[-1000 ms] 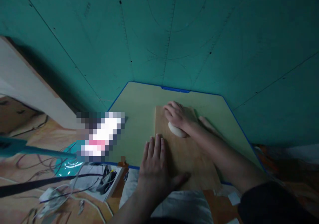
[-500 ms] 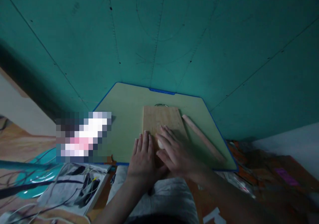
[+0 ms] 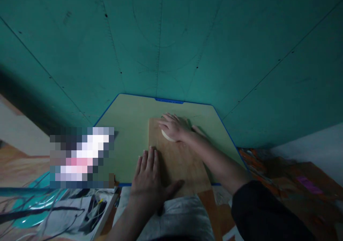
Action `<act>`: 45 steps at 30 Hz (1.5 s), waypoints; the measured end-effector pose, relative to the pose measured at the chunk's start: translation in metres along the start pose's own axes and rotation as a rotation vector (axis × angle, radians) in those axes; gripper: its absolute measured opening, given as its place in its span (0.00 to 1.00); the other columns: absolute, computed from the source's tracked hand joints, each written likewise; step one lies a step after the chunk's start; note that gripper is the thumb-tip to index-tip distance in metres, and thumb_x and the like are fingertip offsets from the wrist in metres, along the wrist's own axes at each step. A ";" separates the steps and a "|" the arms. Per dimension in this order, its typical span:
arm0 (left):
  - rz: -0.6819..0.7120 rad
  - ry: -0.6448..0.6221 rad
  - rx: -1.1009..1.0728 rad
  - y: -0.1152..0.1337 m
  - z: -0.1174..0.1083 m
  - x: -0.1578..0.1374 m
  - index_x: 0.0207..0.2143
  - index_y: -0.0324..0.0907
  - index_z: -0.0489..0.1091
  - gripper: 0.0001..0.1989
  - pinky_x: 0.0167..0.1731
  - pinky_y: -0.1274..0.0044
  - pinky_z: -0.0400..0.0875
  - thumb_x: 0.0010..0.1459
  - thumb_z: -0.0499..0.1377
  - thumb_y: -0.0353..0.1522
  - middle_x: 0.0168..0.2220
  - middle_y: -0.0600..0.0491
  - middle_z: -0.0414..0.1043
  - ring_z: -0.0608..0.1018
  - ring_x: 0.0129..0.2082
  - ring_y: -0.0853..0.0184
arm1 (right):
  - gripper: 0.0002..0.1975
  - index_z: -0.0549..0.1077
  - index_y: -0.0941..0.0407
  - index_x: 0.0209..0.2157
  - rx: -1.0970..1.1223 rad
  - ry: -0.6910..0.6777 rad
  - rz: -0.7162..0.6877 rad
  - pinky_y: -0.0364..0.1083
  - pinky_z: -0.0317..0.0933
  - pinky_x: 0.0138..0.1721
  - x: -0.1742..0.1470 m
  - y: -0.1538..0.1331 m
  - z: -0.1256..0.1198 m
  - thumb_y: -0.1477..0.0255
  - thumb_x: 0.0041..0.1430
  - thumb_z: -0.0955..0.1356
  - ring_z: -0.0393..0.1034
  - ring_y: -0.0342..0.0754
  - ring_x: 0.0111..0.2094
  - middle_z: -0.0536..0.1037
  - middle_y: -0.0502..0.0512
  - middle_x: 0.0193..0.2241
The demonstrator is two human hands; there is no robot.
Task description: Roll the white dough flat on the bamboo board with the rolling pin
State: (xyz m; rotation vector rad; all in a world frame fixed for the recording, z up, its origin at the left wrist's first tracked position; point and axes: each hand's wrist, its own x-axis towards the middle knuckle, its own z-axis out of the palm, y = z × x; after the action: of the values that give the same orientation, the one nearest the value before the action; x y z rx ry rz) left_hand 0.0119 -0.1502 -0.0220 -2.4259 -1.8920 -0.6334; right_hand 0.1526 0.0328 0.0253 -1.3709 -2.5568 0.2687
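My left hand [image 3: 147, 178] lies flat with fingers extended and thumb spread, resting along the left edge of a wooden cutting board [image 3: 184, 169]. Near the far end of that board, my right hand [image 3: 173, 126] presses palm down over a pale lump of dough [image 3: 167, 136], its fingers stretched forward and not wrapped round it. Only a rounded pale edge of the dough shows; the hand covers the rest. A wooden rolling pin [image 3: 198, 131] lies right of the board, mostly hidden behind my right forearm.
Beneath the board is a pale tabletop [image 3: 128, 126] with a blue rim, set against a green wall [image 3: 171, 55]. A pixelated patch covers something at its left. Cables and an open box [image 3: 104, 212] sit lower left; boxes [image 3: 302, 184] stand at right.
My right hand has moved forward along the board with the dough beneath it, from the near half to the far end. My left hand stays at the board's left edge. The view has shifted slightly.
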 end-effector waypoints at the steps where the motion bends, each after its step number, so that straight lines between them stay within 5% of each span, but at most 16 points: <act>1: -0.017 -0.019 -0.005 0.001 -0.001 0.001 0.68 0.29 0.45 0.60 0.62 0.51 0.57 0.48 0.49 0.66 0.67 0.30 0.54 0.59 0.66 0.39 | 0.19 0.72 0.52 0.57 0.023 -0.024 -0.051 0.60 0.45 0.67 -0.007 0.006 -0.004 0.66 0.70 0.61 0.54 0.54 0.67 0.65 0.58 0.64; 9: -0.072 -0.055 -0.074 0.003 0.000 0.006 0.66 0.26 0.52 0.58 0.64 0.52 0.53 0.48 0.51 0.64 0.67 0.29 0.53 0.57 0.67 0.39 | 0.21 0.67 0.54 0.61 0.100 0.051 -0.037 0.58 0.51 0.66 -0.127 0.006 -0.036 0.69 0.69 0.60 0.64 0.51 0.62 0.70 0.56 0.61; 13: -0.018 0.002 -0.105 0.000 0.007 0.004 0.67 0.27 0.47 0.59 0.63 0.52 0.54 0.49 0.53 0.64 0.67 0.28 0.52 0.56 0.67 0.40 | 0.16 0.75 0.56 0.52 0.087 0.152 -0.016 0.51 0.65 0.55 -0.165 -0.014 -0.042 0.69 0.65 0.64 0.72 0.52 0.54 0.77 0.60 0.54; 17: 0.008 0.036 -0.101 -0.004 0.011 0.001 0.68 0.28 0.43 0.59 0.62 0.52 0.56 0.49 0.54 0.63 0.67 0.28 0.52 0.57 0.67 0.39 | 0.10 0.75 0.55 0.36 -0.080 0.191 0.152 0.54 0.66 0.47 -0.141 -0.039 -0.028 0.65 0.65 0.65 0.73 0.55 0.42 0.79 0.60 0.36; 21: 0.074 0.002 -0.087 -0.010 0.011 -0.002 0.70 0.30 0.39 0.59 0.61 0.50 0.57 0.51 0.54 0.61 0.68 0.29 0.49 0.56 0.67 0.39 | 0.10 0.73 0.56 0.40 -0.162 0.214 0.207 0.55 0.60 0.52 -0.088 -0.040 -0.008 0.64 0.65 0.64 0.67 0.57 0.48 0.74 0.62 0.44; 29: 0.083 0.022 -0.036 -0.009 0.005 -0.002 0.70 0.29 0.38 0.59 0.60 0.49 0.59 0.51 0.54 0.62 0.67 0.28 0.51 0.58 0.66 0.38 | 0.12 0.75 0.58 0.44 -0.117 0.199 0.373 0.53 0.59 0.55 -0.022 0.022 -0.015 0.73 0.63 0.63 0.67 0.55 0.51 0.75 0.63 0.47; 36: 0.024 -0.021 -0.034 -0.011 0.012 0.000 0.69 0.29 0.41 0.59 0.61 0.51 0.59 0.50 0.54 0.62 0.68 0.28 0.50 0.57 0.67 0.39 | 0.23 0.66 0.60 0.61 0.052 0.202 0.115 0.58 0.45 0.67 -0.089 0.017 -0.006 0.70 0.70 0.55 0.51 0.53 0.67 0.64 0.64 0.64; 41: 0.032 -0.004 -0.043 -0.005 0.005 0.005 0.67 0.24 0.46 0.57 0.62 0.48 0.54 0.52 0.51 0.62 0.66 0.25 0.52 0.54 0.68 0.38 | 0.25 0.59 0.58 0.65 0.185 0.194 0.121 0.57 0.58 0.62 -0.151 -0.009 -0.005 0.67 0.70 0.57 0.58 0.54 0.65 0.64 0.66 0.64; 45: 0.125 -0.018 -0.014 -0.002 -0.003 0.007 0.66 0.27 0.52 0.52 0.63 0.50 0.53 0.55 0.49 0.61 0.65 0.28 0.56 0.56 0.68 0.40 | 0.24 0.63 0.58 0.61 0.231 0.294 0.197 0.58 0.63 0.58 -0.157 -0.015 0.005 0.66 0.67 0.62 0.64 0.56 0.61 0.69 0.66 0.59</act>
State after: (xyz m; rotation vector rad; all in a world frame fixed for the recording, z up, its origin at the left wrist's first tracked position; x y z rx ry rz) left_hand 0.0105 -0.1441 -0.0179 -2.5419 -1.7308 -0.6233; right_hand 0.2234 -0.1071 0.0066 -1.4531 -2.0874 0.3549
